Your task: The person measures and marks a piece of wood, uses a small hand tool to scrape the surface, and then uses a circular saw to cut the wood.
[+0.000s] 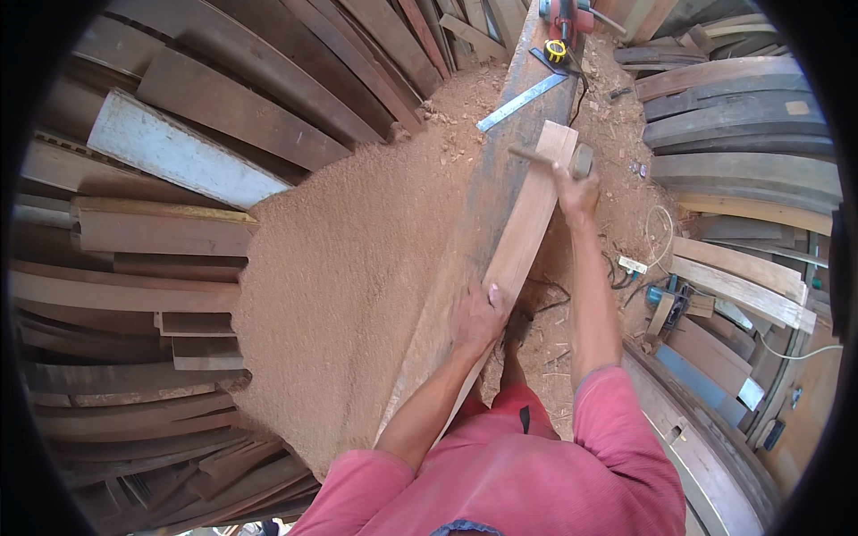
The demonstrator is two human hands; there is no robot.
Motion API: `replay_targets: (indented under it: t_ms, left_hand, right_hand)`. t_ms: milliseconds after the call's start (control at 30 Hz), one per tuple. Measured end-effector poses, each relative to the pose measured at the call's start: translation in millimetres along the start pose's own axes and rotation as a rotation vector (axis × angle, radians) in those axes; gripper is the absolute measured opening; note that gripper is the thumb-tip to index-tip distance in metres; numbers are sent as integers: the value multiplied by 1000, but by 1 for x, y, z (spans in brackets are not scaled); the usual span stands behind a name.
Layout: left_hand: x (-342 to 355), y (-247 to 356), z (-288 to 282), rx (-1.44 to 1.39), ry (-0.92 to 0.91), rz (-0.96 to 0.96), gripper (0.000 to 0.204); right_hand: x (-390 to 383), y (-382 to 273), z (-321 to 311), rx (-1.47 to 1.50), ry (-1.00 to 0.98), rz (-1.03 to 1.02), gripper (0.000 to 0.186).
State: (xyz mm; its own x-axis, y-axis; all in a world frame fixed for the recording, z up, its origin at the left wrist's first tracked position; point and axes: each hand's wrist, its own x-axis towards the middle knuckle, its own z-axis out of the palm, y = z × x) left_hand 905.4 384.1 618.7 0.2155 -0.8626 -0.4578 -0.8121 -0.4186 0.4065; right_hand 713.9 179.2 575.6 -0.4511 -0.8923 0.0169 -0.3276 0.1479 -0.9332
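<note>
Plank [523,219], centre of frame: likely stiff, moderately heavy, best held by long edges. Left hand [478,314] on it, grip unclear; right hand [578,191], higher, closed on tool [530,154].

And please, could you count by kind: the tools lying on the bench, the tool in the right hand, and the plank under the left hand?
Yellow-black tape measure: 1
Metal square: 1
Red power tool at the far end: 1
Hand tool in the right hand: 1
Pale plank under the left hand: 1
Total: 5
</note>
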Motion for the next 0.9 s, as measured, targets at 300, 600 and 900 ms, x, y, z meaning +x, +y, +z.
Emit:
replay_targets:
  t_ms: [300,600,900]
  left_hand:
    - [-1,-6,4,-30,49,62,44]
    - [0,-3,5,-17,-4,51,44]
    - [-1,3,-7,-2,-14,-12,41]
  right_hand:
    - [-176,-7,-9,-76,73,-142,61]
    - [3,-3,10,131,95,-77,52]
    - [3,0,16,32,159,-197,51]
